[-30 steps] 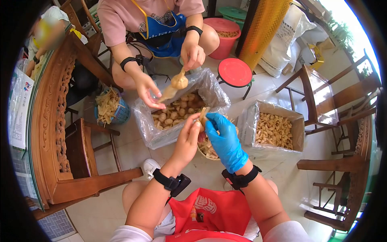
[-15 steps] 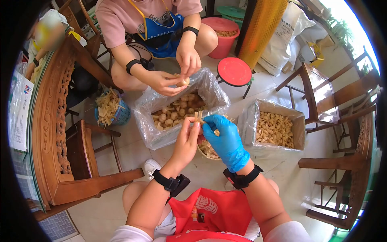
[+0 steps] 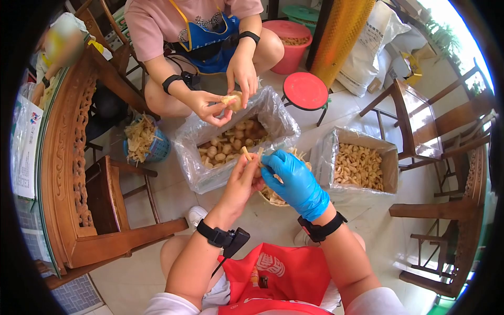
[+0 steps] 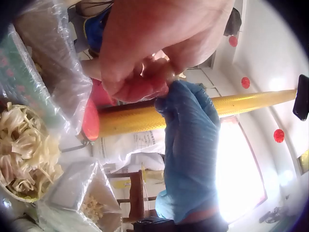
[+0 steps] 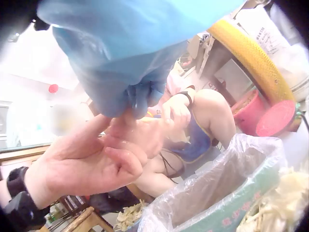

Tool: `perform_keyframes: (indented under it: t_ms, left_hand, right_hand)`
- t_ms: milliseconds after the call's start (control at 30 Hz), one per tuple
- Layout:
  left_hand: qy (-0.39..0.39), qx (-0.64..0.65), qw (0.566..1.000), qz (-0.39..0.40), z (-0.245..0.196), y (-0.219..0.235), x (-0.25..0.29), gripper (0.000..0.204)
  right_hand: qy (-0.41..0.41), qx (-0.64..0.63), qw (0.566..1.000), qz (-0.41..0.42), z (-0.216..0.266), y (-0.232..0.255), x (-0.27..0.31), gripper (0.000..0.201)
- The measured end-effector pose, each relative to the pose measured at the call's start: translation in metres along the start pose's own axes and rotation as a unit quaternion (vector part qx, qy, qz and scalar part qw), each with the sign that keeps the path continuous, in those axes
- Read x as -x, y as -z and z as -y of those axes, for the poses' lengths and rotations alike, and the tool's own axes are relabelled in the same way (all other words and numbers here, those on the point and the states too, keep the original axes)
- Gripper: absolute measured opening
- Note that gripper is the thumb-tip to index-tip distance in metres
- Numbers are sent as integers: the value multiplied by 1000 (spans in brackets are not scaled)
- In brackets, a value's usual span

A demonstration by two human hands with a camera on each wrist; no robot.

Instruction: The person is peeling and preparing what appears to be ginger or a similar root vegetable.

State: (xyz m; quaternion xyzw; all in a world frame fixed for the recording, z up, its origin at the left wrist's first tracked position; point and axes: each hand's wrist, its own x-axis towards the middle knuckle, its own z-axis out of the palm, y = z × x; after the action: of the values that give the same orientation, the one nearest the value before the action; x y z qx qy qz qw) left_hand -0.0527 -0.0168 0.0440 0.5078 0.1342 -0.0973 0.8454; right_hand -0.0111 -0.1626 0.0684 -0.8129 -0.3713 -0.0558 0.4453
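My bare left hand (image 3: 237,184) and my blue-gloved right hand (image 3: 295,184) meet above a basket of pale peelings (image 3: 273,195). Between them is a garlic bulb, mostly hidden by the fingers, with two pale stalk pieces (image 3: 247,153) jutting up and leaning apart. Left thumb and fingers pinch one side; the gloved fingertips pinch the other. In the left wrist view, the glove (image 4: 190,140) reaches up to the left fingertips. The right wrist view has the left hand (image 5: 91,164) palm up, its fingers curled under the glove.
A plastic-lined box (image 3: 186,173) of whole garlic bulbs stands ahead, one of loose cloves (image 3: 359,168) to the right. Opposite, another person (image 3: 210,63) handles a garlic bulb (image 3: 234,101). Around are a red stool (image 3: 305,92), a blue basket of peelings (image 3: 157,147) and wooden chairs (image 3: 420,126).
The stalk between my hands has split into two pieces that now spread apart. My gloved hand has turned slightly. The other person has brought a hanging bulb up between both hands.
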Motion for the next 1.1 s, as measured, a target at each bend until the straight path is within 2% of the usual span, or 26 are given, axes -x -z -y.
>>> perform_keyframes:
  t_ms: [100,133,167,200,267,333,400,433,500,633,733,833,933,1067,1100]
  left_hand:
    - [-8,12,999,35,2,5,0,16]
    - [-26,-46,999,-1,2,3,2,17]
    - [-47,-103,993,-37,1,0,3,18]
    - [-51,-84,992,-76,2,-9,6,15]
    - [-112,-143,982,-52,9,-5,5,16]
    - [-117,-170,978,-22,20,2,2,22]
    - [-75,-152,985,-27,18,0,2,23]
    - [-91,-159,983,-30,19,2,0,23]
    - [-55,-127,990,-10,20,8,-4,25]
    - [-69,-120,990,-1,12,9,-4,24]
    - [-66,-98,993,6,4,3,3,23]
    - [-71,-65,994,42,11,8,0,25]
    - [-53,-54,996,44,5,3,1,28]
    - [-82,-66,993,47,2,1,1,33]
    - [-91,-72,992,58,3,0,2,34]
  right_hand:
    - [-25,-67,997,-19,1,-1,1,18]
    - [-22,-67,997,-20,2,-2,2,18]
    - [-57,-80,995,-27,4,-3,3,17]
    - [-87,-93,991,-35,5,-4,2,16]
    - [-103,-79,991,-45,4,-5,3,12]
    - [-89,-65,992,-58,2,-7,5,12]
    - [-123,-64,990,-39,-2,-6,4,11]
    - [-107,-67,991,-43,-1,-5,1,11]
    - [-107,-50,992,-41,4,-4,0,11]
    - [-92,-38,993,-66,10,-4,-4,11]
    - [-125,-81,985,-87,10,-9,-1,10]
    - [-204,-155,962,-99,6,-11,1,7]
    - [-228,-196,948,-104,5,-11,-1,9]
    - [-275,-208,928,-139,6,-14,-4,12]
    - [-319,-288,891,-148,-3,-18,-5,13]
